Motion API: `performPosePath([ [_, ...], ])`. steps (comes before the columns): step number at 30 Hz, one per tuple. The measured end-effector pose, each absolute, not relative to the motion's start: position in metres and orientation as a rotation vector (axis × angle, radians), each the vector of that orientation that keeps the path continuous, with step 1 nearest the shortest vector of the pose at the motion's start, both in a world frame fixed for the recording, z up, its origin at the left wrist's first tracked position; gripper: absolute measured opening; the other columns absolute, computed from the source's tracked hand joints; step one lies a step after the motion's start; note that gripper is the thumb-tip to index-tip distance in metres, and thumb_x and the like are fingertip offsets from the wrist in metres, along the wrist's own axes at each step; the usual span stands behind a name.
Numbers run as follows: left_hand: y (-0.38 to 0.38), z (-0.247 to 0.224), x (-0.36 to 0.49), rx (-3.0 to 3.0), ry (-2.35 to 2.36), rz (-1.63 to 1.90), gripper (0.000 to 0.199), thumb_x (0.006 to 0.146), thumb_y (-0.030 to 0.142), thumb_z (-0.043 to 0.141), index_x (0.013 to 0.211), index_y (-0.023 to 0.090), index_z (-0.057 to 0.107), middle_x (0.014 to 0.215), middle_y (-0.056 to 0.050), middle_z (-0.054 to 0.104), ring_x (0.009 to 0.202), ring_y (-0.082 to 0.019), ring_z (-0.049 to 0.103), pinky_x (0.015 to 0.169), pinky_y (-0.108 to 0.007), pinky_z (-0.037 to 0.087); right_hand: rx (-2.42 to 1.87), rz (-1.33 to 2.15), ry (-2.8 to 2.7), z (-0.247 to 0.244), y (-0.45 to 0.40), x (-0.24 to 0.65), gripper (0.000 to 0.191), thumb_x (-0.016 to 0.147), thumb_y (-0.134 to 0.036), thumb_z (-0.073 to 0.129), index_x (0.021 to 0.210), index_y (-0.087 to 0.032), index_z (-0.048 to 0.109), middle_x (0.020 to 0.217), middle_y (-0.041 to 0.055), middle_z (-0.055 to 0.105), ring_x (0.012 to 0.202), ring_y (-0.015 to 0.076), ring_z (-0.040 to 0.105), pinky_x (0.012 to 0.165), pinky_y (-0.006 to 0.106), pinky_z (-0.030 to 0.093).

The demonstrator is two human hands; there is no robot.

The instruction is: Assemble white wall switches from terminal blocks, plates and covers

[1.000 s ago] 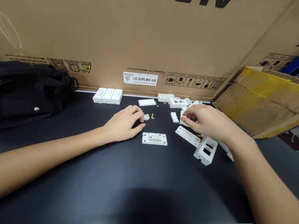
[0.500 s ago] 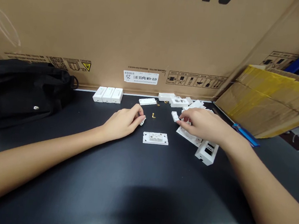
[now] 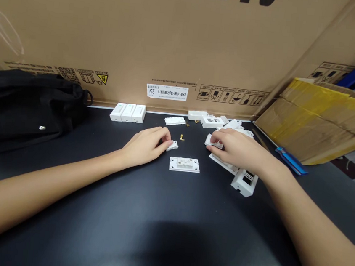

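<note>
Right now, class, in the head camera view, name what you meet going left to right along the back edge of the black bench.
Black fabric bag, three white plastic blocks, flat white plastic plate, white plastic housing, white plastic faceplate, yellow-taped cardboard flap.

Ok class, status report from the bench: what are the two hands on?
Left hand pinching small white piece. Right hand on white part. White plate between them, untouched.
</note>
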State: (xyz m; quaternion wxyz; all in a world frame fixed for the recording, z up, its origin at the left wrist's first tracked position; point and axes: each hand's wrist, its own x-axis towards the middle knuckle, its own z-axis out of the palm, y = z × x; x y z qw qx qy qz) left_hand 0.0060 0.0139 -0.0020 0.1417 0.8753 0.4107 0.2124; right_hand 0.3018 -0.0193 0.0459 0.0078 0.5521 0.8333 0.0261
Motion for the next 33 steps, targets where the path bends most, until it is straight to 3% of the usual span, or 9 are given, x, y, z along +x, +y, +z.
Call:
performPosePath([
  [5,0.018,-0.004,0.006,2.525,1.207,0.622,0.021,0.105,0.036,0.048,0.094,0.021,0.059,0.094,-0.002,0.067,0.078,-0.017,0.061,0.068,-0.032,0.043,1.715,0.044,2.627,0.043,-0.018,0.302,0.021,0.096,-0.037,0.055,0.093,-0.019,0.067,0.099,0.0114,0.074,0.089,0.0268,0.067,0.076,0.038,0.047],
  [13,0.042,-0.006,0.004,2.645,1.210,0.610,0.037,0.109,0.036,0.030,0.105,0.020,0.063,0.113,-0.008,0.065,0.105,-0.026,0.066,0.089,-0.043,0.053,1.856,0.083,2.608,0.050,-0.016,0.317,0.035,0.098,-0.044,0.048,0.102,-0.019,0.072,0.106,0.0130,0.074,0.096,0.0289,0.068,0.081,0.042,0.051],
  [17,0.036,-0.002,0.004,2.594,1.176,0.552,0.035,0.107,0.050,0.037,0.117,0.024,0.060,0.123,-0.006,0.062,0.095,-0.022,0.068,0.082,-0.042,0.054,1.912,0.116,2.571,0.043,-0.008,0.335,0.037,0.095,-0.046,0.050,0.106,-0.018,0.072,0.110,0.0154,0.074,0.098,0.0316,0.067,0.085,0.046,0.053],
  [21,0.027,0.001,0.003,2.646,1.039,0.496,0.036,0.106,0.055,0.039,0.113,0.025,0.057,0.126,-0.006,0.057,0.083,-0.018,0.066,0.074,-0.037,0.054,1.953,0.202,2.640,0.027,0.003,0.336,0.051,0.101,-0.041,0.037,0.131,-0.010,0.064,0.130,0.0220,0.068,0.119,0.0385,0.059,0.102,0.054,0.047],
  [24,0.026,0.001,0.002,2.695,0.955,0.509,0.034,0.107,0.053,0.039,0.111,0.024,0.057,0.125,-0.007,0.056,0.083,-0.017,0.065,0.074,-0.037,0.054,1.983,0.199,2.625,0.017,0.010,0.331,0.053,0.102,-0.034,0.032,0.144,-0.012,0.055,0.139,0.0195,0.065,0.118,0.0389,0.057,0.099,0.056,0.047],
  [28,0.025,0.000,0.002,2.724,0.931,0.532,0.034,0.108,0.052,0.038,0.112,0.023,0.056,0.124,-0.007,0.057,0.083,-0.017,0.066,0.073,-0.036,0.055,1.994,0.199,2.598,0.017,0.014,0.327,0.048,0.100,-0.027,0.033,0.137,-0.014,0.061,0.132,0.0189,0.069,0.112,0.0401,0.058,0.090,0.057,0.049],
  [33,0.023,0.001,0.003,2.768,0.898,0.526,0.038,0.109,0.048,0.037,0.107,0.021,0.064,0.122,-0.007,0.063,0.094,-0.020,0.069,0.080,-0.036,0.058,1.983,0.245,2.626,0.018,0.017,0.327,0.047,0.097,-0.022,0.039,0.134,-0.010,0.064,0.129,0.0213,0.070,0.117,0.0367,0.062,0.097,0.052,0.049],
])
